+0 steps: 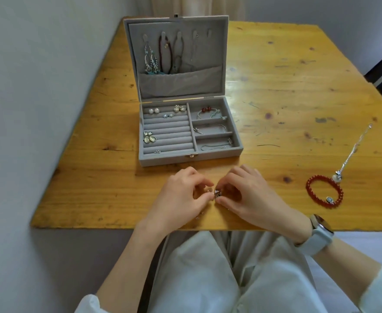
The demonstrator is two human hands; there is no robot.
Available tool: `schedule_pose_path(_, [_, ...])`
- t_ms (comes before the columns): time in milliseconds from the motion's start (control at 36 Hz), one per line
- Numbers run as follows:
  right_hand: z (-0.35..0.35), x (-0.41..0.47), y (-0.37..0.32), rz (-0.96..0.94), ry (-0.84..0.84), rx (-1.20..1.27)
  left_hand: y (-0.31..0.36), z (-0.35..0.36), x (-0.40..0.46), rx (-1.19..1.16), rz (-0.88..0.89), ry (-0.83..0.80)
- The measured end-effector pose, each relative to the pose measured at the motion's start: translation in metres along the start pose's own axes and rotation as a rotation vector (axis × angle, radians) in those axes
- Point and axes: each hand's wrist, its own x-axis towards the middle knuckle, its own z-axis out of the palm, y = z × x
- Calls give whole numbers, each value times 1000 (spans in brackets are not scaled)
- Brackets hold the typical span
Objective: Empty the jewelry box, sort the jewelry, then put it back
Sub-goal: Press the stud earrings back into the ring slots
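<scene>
Small sparkling jewelry piece point(217, 195) is pinched between left hand point(181, 197) and right hand point(251, 199) fingertips above the yellow wooden desk point(298, 86) near edge, with the open grey velvet jewelry box point(191, 132) just beyond.

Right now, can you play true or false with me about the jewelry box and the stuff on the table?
1. The jewelry box has its lid open. True.
2. The red bead bracelet lies inside the box. False: it lies on the table, to the right of the hands.
3. Both hands pinch one small sparkly piece between them, the left hand and the right hand. True.
4. The two pearl earrings sit in the box's right compartments. False: they sit in the left part, in the ring rolls.
5. A silver necklace lies on the table beside the red bracelet. True.
</scene>
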Motion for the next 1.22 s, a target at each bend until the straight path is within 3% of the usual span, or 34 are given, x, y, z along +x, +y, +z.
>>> schedule_pose_path(167, [-3, 2, -3, -15, 13, 16, -3, 2, -1, -31, -12, 65])
schedule_pose_path(250, [-10, 7, -7, 25, 10, 169, -3, -5, 0, -113, 1, 126])
schedule_pose_path(444, [-33, 41, -20, 92, 122, 452, -9, -48, 15, -301, -44, 336])
schedule_pose_path(667, [-48, 98, -26, 122, 252, 522, -37, -88, 47, -422, -91, 617])
schedule_pose_path(917, [-47, 124, -25, 131, 17, 405, -82, -83, 85, -371, -159, 884])
schedule_pose_path(1083, [-63, 127, -37, 50, -416, 297, -99, -69, 86, -289, -172, 884])
schedule_pose_path(1222, [-48, 139, -31, 106, -367, 219, -101, -67, 86, -234, -135, 872])
